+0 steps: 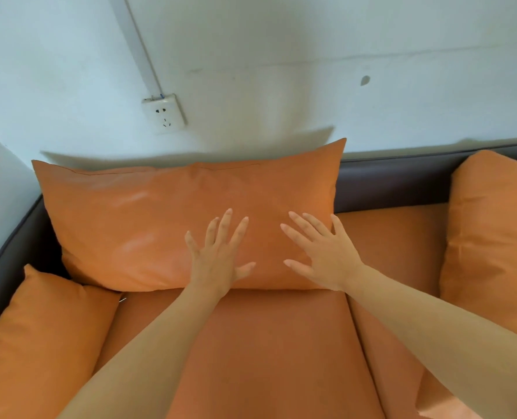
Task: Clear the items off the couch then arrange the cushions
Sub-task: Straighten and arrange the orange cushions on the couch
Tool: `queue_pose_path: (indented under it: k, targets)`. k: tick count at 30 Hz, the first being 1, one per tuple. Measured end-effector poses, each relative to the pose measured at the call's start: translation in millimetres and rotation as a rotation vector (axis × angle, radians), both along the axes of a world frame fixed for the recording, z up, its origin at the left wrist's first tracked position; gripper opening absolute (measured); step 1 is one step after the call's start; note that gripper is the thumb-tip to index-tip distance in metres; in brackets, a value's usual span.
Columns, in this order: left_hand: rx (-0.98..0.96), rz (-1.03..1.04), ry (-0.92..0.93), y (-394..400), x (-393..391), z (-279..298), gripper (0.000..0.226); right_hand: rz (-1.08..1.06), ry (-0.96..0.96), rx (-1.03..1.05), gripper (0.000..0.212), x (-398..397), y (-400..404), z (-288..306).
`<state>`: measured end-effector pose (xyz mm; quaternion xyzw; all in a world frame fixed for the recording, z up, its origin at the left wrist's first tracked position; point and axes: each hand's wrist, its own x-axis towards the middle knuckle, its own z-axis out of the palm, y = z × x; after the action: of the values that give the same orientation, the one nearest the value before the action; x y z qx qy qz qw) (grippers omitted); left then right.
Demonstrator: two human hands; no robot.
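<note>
Soft, even daylight fills my view; pale glare streaks the big cushion [187, 225], which throws a blurred grey shadow on the wall [281, 55]. The wide lens bends the edges, and everything looks slightly soft.

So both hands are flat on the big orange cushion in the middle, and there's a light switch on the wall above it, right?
Nearly. The head view shows a power socket on the wall, not a light switch. The left hand and right hand do lie flat on the big orange cushion.
</note>
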<state>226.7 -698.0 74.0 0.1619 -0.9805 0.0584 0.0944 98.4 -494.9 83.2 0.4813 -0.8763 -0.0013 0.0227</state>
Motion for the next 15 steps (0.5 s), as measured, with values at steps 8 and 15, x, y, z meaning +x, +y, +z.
queue_pose_path:
  k: [8,15]
  targets:
    - [0.001,-0.150,-0.030,60,-59,4,0.106,-0.110,-0.045,0.017,0.066,-30,84,10]
    - [-0.039,-0.314,-0.067,149,-125,10,0.100,-0.254,-0.045,0.026,0.065,-64,180,11]
